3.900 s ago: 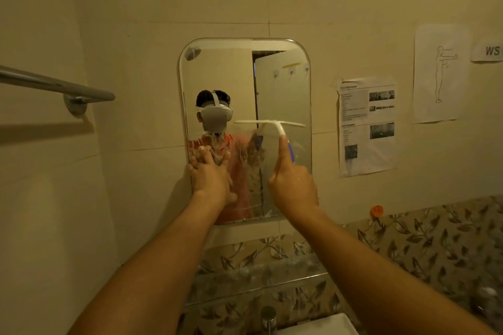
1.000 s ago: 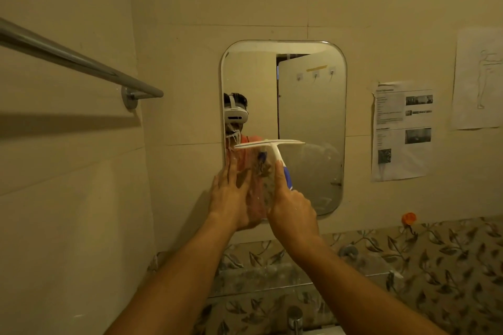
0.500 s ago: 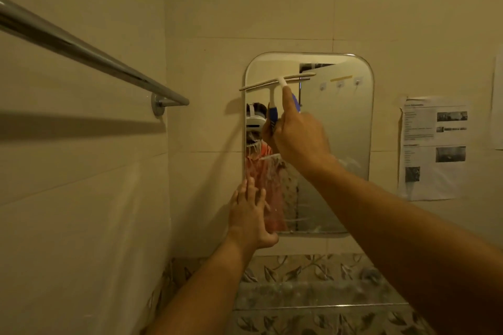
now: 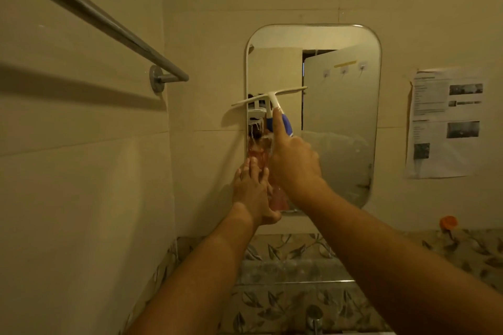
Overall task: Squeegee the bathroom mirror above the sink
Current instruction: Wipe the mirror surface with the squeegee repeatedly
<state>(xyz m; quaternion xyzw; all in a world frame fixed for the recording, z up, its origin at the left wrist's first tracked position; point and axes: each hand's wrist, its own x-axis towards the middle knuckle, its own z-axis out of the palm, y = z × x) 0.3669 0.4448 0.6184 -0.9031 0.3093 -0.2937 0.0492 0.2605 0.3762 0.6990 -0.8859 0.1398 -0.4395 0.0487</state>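
The rounded rectangular mirror (image 4: 340, 122) hangs on the beige tiled wall. My right hand (image 4: 292, 158) grips the blue handle of a white squeegee (image 4: 269, 96), index finger stretched along its neck. The blade lies tilted across the mirror's left half at mid height, its left end past the mirror's edge. My left hand (image 4: 253, 190) presses flat, fingers straight, against the mirror's lower left corner. The lower glass looks smeared and hazy.
A metal towel bar (image 4: 109, 27) runs along the left wall. Printed paper sheets (image 4: 446, 122) are taped to the wall right of the mirror. An orange knob (image 4: 448, 221) sits above the leaf-patterned tiles. A glass shelf (image 4: 294, 281) and a tap top (image 4: 314, 313) lie below.
My right hand has drawn the squeegee down from the mirror's top left to mid height. The left hand has stayed pressed at the lower left corner.
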